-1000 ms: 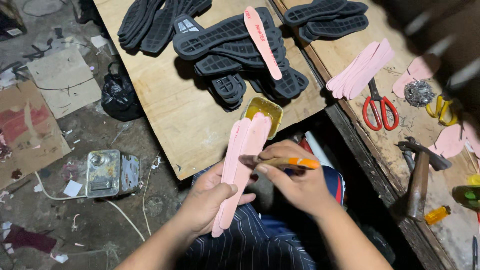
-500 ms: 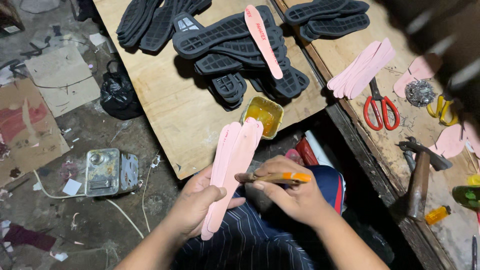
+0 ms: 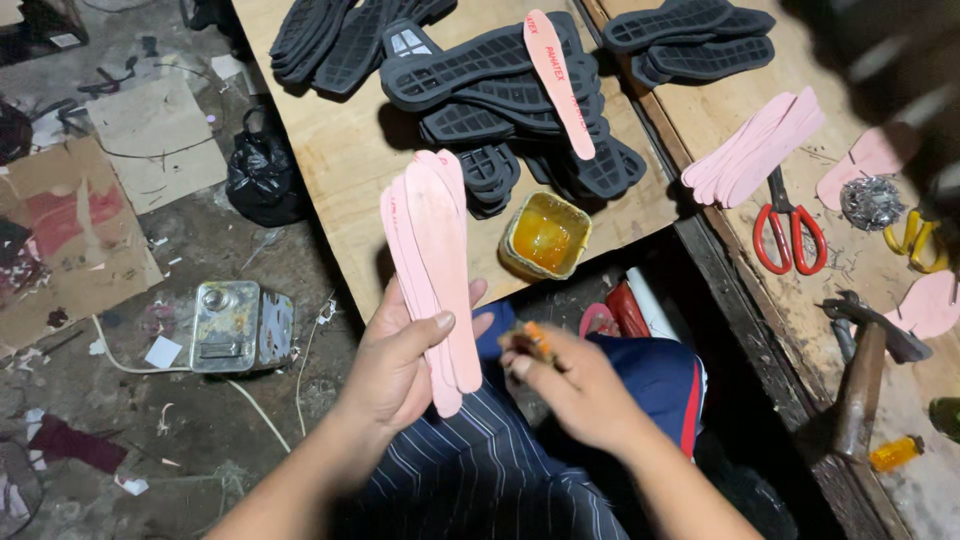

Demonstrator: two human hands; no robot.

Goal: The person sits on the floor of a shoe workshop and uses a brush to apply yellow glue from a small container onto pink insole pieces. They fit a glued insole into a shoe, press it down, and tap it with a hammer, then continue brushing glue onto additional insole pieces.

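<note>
Several pink insole strips, long, flat and round-ended, stood fanned and nearly upright in the left hand, its thumb pressed across their lower faces above the striped lap. Just beside them, the right hand was clenched around an orange-handled brush. Beyond, on the plywood board, a small square tin held amber glue, near a heap of black rubber outsoles. On the dirty floor lay a dented metal can.
</note>
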